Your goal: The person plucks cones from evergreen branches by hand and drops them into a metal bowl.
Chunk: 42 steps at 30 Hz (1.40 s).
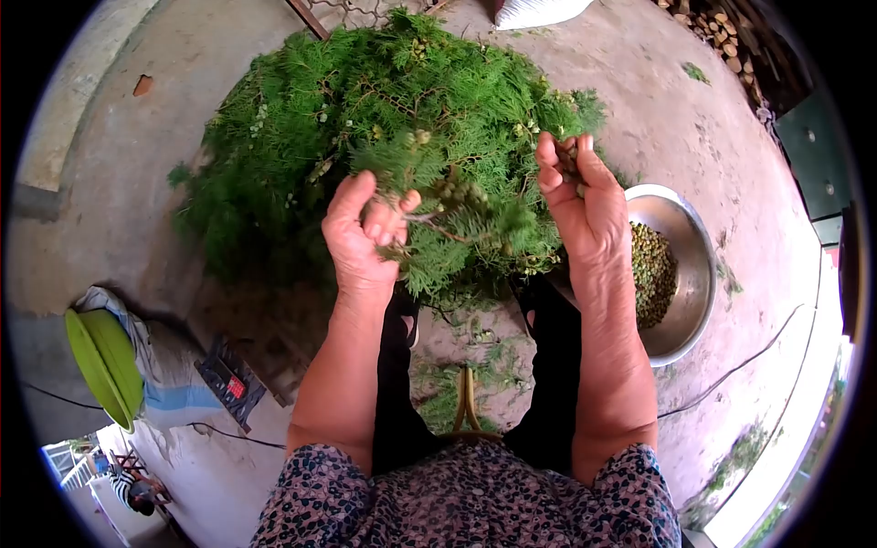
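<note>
My left hand (364, 233) is closed on the stem of a leafy conifer sprig (448, 235), which hangs out to the right and is partly blurred. Small green cones (464, 194) show among its leaves. Over the right side of a big heap of cut conifer branches (365, 87), my right hand (592, 205) is raised with its fingers curled around several small cones (568, 163). Just right of that wrist stands a metal bowl (696, 283), partly filled with green and brown cones (653, 274); my forearm hides its left edge.
A lime-green basin (100, 365) leans by a pale sack (164, 393) at left. Stacked firewood (722, 36) lies at upper right, a white sack (539, 13) at top. A cable (740, 365) crosses the floor at right. Another person (132, 489) is far off, lower left.
</note>
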Each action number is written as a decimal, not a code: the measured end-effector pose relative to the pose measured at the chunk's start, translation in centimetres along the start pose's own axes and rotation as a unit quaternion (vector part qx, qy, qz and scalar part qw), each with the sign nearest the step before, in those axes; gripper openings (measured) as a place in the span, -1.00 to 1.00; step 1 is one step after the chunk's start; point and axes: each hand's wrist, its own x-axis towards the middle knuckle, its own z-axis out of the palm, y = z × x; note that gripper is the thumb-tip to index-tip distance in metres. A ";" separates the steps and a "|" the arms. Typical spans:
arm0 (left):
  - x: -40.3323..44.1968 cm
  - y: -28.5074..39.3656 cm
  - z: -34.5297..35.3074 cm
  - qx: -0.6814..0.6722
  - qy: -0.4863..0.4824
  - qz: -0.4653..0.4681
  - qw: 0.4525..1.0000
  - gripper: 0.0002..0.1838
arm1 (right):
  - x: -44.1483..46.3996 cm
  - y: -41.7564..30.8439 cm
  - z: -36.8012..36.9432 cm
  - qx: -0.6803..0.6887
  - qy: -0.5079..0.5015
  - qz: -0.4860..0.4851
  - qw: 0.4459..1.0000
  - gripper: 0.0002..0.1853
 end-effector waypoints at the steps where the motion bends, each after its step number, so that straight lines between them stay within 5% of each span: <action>1: 0.2 0.4 0.1 0.007 0.034 0.012 0.999 -0.40 | -0.2 0.0 -0.2 0.002 -0.003 0.002 1.000 -0.86; 3: 0.4 0.9 0.3 0.007 0.051 0.032 0.998 -0.40 | -0.6 0.3 -0.6 -0.070 -0.074 0.030 0.994 -0.88; 9: 0.5 1.4 0.5 -0.015 0.120 0.019 0.992 -0.39 | -2.5 3.4 -1.0 -0.146 0.006 0.134 0.980 -0.83; 12: 0.6 1.2 0.2 -0.017 0.081 0.042 0.996 -0.38 | -3.2 4.6 -0.6 -0.207 0.038 0.185 0.960 -0.84; 15: 0.5 0.8 0.8 -0.040 0.078 0.070 0.994 -0.45 | -4.0 5.7 0.1 -0.266 -0.023 0.186 0.946 -0.84; 23: -1.0 0.6 0.4 0.160 -0.037 0.057 0.985 -0.73 | -2.4 4.5 1.8 -0.366 -0.088 -0.147 0.915 -0.86; 27: -1.6 0.5 0.5 0.182 -0.071 0.027 0.980 -0.81 | -1.5 4.0 1.5 -0.478 -0.134 -0.185 0.848 -0.77; 29: -2.0 0.4 1.1 0.153 -0.056 0.012 0.987 -0.70 | -1.3 4.4 1.2 -0.498 -0.114 -0.179 0.841 -0.72; 33: -2.4 0.4 1.4 0.159 -0.052 0.005 0.986 -0.72 | -0.5 4.6 0.6 -0.506 -0.155 -0.332 0.781 -0.81; 35: -2.4 0.7 0.2 0.152 -0.071 0.003 0.986 -0.85 | -0.8 3.0 1.0 -0.409 0.005 -0.161 0.898 -0.93; 37: -2.4 0.8 -0.1 0.147 -0.089 0.001 0.985 -0.86 | 0.5 1.7 0.7 -0.207 -0.027 -0.118 0.971 -0.90; 40: -2.4 1.1 0.4 0.128 -0.073 -0.009 0.989 -0.77 | 0.4 1.3 1.4 -0.096 0.001 -0.061 0.994 -0.90; 42: -2.3 1.1 0.5 0.136 -0.077 -0.007 0.988 -0.77 | 0.0 1.0 1.0 -0.083 -0.072 0.020 0.994 -0.89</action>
